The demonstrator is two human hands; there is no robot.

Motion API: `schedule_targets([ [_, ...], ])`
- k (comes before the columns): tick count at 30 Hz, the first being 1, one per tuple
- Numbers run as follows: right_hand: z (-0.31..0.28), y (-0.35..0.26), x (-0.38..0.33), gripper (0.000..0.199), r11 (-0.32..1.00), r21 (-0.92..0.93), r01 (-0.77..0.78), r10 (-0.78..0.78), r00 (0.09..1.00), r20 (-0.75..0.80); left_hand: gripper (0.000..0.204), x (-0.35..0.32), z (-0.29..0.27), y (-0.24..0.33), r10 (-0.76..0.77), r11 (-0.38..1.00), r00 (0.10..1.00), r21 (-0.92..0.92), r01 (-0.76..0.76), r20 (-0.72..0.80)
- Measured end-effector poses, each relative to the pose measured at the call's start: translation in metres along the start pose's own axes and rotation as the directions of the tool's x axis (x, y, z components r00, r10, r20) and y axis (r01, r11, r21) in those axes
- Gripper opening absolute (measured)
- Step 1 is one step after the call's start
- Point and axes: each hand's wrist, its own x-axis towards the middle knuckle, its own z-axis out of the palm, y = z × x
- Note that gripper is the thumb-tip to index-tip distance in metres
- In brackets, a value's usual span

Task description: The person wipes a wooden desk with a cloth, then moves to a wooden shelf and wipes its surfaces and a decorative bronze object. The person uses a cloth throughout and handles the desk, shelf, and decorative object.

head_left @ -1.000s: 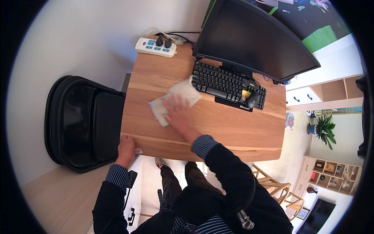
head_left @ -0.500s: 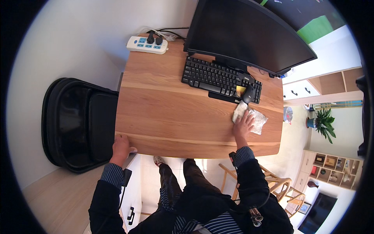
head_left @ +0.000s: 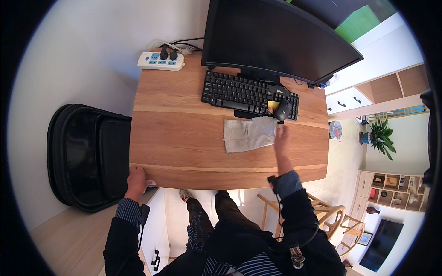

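A whitish cleaning cloth point(head_left: 248, 134) lies spread out on the wooden desk point(head_left: 184, 133), just in front of the keyboard point(head_left: 239, 94). Motion smears my right hand point(head_left: 282, 137) at the cloth's right end, so I cannot make out whether its fingers grip the fabric. Behind that hand, a black mouse point(head_left: 282, 109) sits on the keyboard's right part, beside a small yellow item point(head_left: 272, 106). My left hand point(head_left: 136, 182) is closed over the desk's front left corner. A small pale piece shows beside its fingers, too little of it to name.
A monitor point(head_left: 281, 41) stands at the back of the desk. The white power strip point(head_left: 161, 61) with plugs and cables is at the back left. Black stacked seats or bins point(head_left: 87, 156) stand left of the desk. Wooden chairs point(head_left: 317, 211) are near my right arm.
The cloth was bunched under my right hand; now it is spread to the left of it. My right hand has lifted or shifted slightly back. My left hand stays at the corner.
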Motion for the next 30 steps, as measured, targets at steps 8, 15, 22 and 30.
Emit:
schedule_targets([
  [8,-0.023,0.063,0.092,0.029,0.727,0.581,-0.365,0.407,0.911,0.063,0.078,0.002,-0.002,0.0,-0.017,1.0,1.0,0.024,0.017,0.0],
  [15,-0.021,0.06,0.094,0.023,0.848,0.438,-0.298,0.313,0.949,0.039,0.078,0.003,0.003,-0.003,-0.013,1.0,1.0,0.008,0.012,0.02],
  [22,0.006,-0.007,0.017,0.012,0.991,0.103,0.09,-0.084,0.994,-0.065,0.078,0.003,0.0,0.0,-0.041,0.999,0.998,0.006,0.041,0.036],
  [30,0.064,-0.09,-0.023,0.033,0.87,-0.176,0.461,-0.422,0.88,0.218,0.079,0.002,0.001,0.0,-0.019,1.0,1.0,0.003,0.019,-0.015],
])
